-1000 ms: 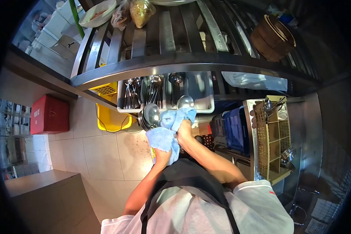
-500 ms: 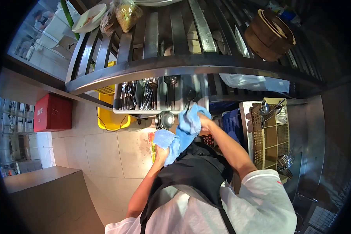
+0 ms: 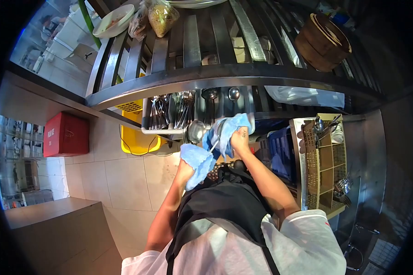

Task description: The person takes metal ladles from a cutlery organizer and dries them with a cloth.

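Note:
A light blue cloth [image 3: 197,160] is bunched in both my hands in front of the apron. My left hand [image 3: 184,172] is closed on its lower left part. Higher up, my right hand [image 3: 239,138] grips the other part of the cloth. A thin metal utensil handle [image 3: 214,145] shows between the two; its head is mostly covered, so I cannot tell its kind. Just beyond my hands, a grey cutlery tray [image 3: 165,131] holds forks and spoons [image 3: 158,112], with a ladle [image 3: 210,95] and a round-bowled spoon [image 3: 234,94] in the right-hand compartments. Round metal bowls [image 3: 196,131] are at its front edge.
A slatted metal shelf [image 3: 192,80] spans above the tray, bearing a bamboo steamer [image 3: 323,43] and a bagged food item [image 3: 163,19]. To the right stands a divided cutlery basket [image 3: 326,169]. A yellow bin [image 3: 140,142] and red box [image 3: 66,134] are at left.
The cloth has been shifted, and a metal handle now shows between my hands. A spoon is now visible in the tray's right compartment. The view has moved slightly left.

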A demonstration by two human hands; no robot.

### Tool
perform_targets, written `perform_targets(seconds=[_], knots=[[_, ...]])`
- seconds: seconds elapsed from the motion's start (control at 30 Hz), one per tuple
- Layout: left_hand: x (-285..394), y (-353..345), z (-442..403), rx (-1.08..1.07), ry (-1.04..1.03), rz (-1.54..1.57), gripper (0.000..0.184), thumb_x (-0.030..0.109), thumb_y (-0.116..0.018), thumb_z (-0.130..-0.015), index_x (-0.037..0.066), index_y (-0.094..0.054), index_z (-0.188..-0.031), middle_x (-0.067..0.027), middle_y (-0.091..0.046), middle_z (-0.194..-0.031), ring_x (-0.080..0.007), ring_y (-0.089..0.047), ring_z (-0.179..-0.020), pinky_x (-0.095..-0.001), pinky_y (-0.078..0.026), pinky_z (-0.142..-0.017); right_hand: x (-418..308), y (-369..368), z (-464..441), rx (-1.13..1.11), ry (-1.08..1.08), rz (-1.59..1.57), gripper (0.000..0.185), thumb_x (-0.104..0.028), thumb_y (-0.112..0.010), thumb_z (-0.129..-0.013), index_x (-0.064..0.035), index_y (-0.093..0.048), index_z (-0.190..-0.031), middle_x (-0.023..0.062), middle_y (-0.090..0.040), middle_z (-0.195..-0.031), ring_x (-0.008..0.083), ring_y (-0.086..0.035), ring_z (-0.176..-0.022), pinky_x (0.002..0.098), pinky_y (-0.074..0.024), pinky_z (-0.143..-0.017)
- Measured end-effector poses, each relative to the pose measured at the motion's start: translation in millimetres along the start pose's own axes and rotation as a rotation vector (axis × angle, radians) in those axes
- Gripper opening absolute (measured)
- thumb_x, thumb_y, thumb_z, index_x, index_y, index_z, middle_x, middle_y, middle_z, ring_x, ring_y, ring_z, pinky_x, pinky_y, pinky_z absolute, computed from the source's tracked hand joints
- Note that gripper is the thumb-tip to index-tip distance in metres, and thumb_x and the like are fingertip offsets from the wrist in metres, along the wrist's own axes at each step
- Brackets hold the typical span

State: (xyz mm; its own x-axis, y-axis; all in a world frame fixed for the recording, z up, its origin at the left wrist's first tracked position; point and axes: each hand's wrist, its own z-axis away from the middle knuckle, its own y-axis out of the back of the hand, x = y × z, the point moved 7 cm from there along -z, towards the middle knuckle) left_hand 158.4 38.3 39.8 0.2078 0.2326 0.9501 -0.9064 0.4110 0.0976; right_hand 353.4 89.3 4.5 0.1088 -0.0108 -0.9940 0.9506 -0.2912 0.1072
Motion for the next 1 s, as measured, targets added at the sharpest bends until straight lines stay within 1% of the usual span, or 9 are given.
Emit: perform_targets(seconds=[0.07, 0.17, 0.23, 0.33, 0.43, 0.57, 0.77, 0.83, 1.0], knots=[[-14.4, 8.5, 3.6, 0.076, -0.125, -0.097, 0.021, 0.022, -0.051, -0.077, 0.004, -0.056, -0.088, -0.0081, -0.057, -0.086, -0.0166, -0.054, -0.080, -0.0303, -0.044, -0.068, 44.6, 6.2, -6.9, 0.255, 0.010, -0.281, 0.023, 0.008, -0.038, -0.064, 0.0035, -0.052, -0.083, 0.0114, -0.055, -0.075, 0.0197, -0.053, -0.072, 0.0314, -0.0409, -0.067], [-59.9, 29.8, 10.8, 0.209, -0.337, -0.224, 0.023, 0.021, -0.051, -0.077, 0.005, -0.055, -0.093, -0.0089, -0.057, -0.091, -0.0207, -0.053, -0.087, -0.0329, -0.042, -0.075, 11.7, -9.0, 12.4, 0.097, -0.137, -0.529, 0.025, 0.006, -0.040, -0.067, 0.0033, -0.051, -0.090, 0.0110, -0.055, -0.082, 0.0191, -0.052, -0.079, 0.0295, -0.0409, -0.071], [-6.1, 51.7, 21.9, 0.232, -0.518, -0.569, 0.016, 0.017, -0.050, -0.077, 0.007, -0.056, -0.089, -0.0071, -0.057, -0.087, -0.0183, -0.054, -0.083, -0.0314, -0.043, -0.073, -10.6, -7.4, 27.3, -0.527, -0.189, -0.059, 0.026, 0.005, -0.042, -0.069, -0.0002, -0.052, -0.093, 0.0108, -0.055, -0.090, 0.0200, -0.050, -0.086, 0.0290, -0.0393, -0.078], [5.9, 70.4, 16.0, 0.120, -0.216, -0.373, 0.024, 0.013, -0.057, -0.072, 0.006, -0.054, -0.094, -0.0093, -0.055, -0.094, -0.0203, -0.051, -0.091, -0.0316, -0.041, -0.079, -35.8, -33.2, 64.7, -0.895, 0.005, 0.133, 0.027, 0.007, -0.044, -0.063, -0.0029, -0.050, -0.087, 0.0086, -0.051, -0.083, 0.0187, -0.048, -0.084, 0.0300, -0.0389, -0.077], [36.5, 69.6, 14.8, -0.024, -0.340, -0.450, 0.028, 0.013, -0.059, -0.069, 0.006, -0.053, -0.096, -0.0098, -0.054, -0.095, -0.0214, -0.051, -0.091, -0.0327, -0.040, -0.080, -68.9, -59.7, 67.7, -1.067, 0.209, 0.212, 0.029, 0.008, -0.044, -0.062, -0.0020, -0.051, -0.088, 0.0104, -0.055, -0.085, 0.0209, -0.051, -0.085, 0.0310, -0.0393, -0.076], [-3.5, 70.5, 28.5, 0.137, -0.509, -0.658, 0.026, 0.009, -0.050, -0.074, 0.006, -0.051, -0.100, -0.0104, -0.053, -0.098, -0.0236, -0.049, -0.096, -0.0342, -0.038, -0.084, -96.5, -29.6, 25.8, -0.554, 0.237, 0.142, 0.020, 0.004, -0.043, -0.064, -0.0032, -0.055, -0.077, 0.0117, -0.057, -0.077, 0.0239, -0.055, -0.074, 0.0314, -0.0426, -0.066], [-19.6, -2.5, 47.8, 0.313, -0.442, -0.253, 0.024, 0.005, -0.047, -0.070, 0.007, -0.056, -0.092, -0.0113, -0.054, -0.094, -0.0277, -0.048, -0.093, -0.0354, -0.035, -0.084, -83.7, -1.1, -9.9, 0.168, 0.225, -0.062, 0.014, 0.001, -0.050, -0.071, -0.0014, -0.052, -0.084, 0.0075, -0.056, -0.077, 0.0193, -0.055, -0.069, 0.0310, -0.0442, -0.062], [-12.0, -4.7, 46.5, 0.345, -0.404, -0.170, 0.023, 0.004, -0.046, -0.070, 0.007, -0.056, -0.091, -0.0113, -0.054, -0.093, -0.0277, -0.048, -0.093, -0.0354, -0.035, -0.084, -47.1, -25.4, 8.1, 0.382, -0.150, -0.855, 0.016, -0.007, -0.051, -0.078, -0.0053, -0.050, -0.095, 0.0028, -0.054, -0.079, 0.0142, -0.053, -0.070, 0.0280, -0.0460, -0.061], [9.1, -4.7, 48.7, 0.410, -0.581, -0.296, 0.022, 0.001, -0.042, -0.074, 0.006, -0.055, -0.092, -0.0084, -0.055, -0.093, -0.0219, -0.051, -0.085, -0.0337, -0.040, -0.075, -36.7, -63.7, 53.6, 0.101, -0.474, -1.081, 0.018, -0.005, -0.045, -0.079, -0.0016, -0.051, -0.095, 0.0073, -0.055, -0.089, 0.0176, -0.054, -0.082, 0.0317, -0.0458, -0.069]])
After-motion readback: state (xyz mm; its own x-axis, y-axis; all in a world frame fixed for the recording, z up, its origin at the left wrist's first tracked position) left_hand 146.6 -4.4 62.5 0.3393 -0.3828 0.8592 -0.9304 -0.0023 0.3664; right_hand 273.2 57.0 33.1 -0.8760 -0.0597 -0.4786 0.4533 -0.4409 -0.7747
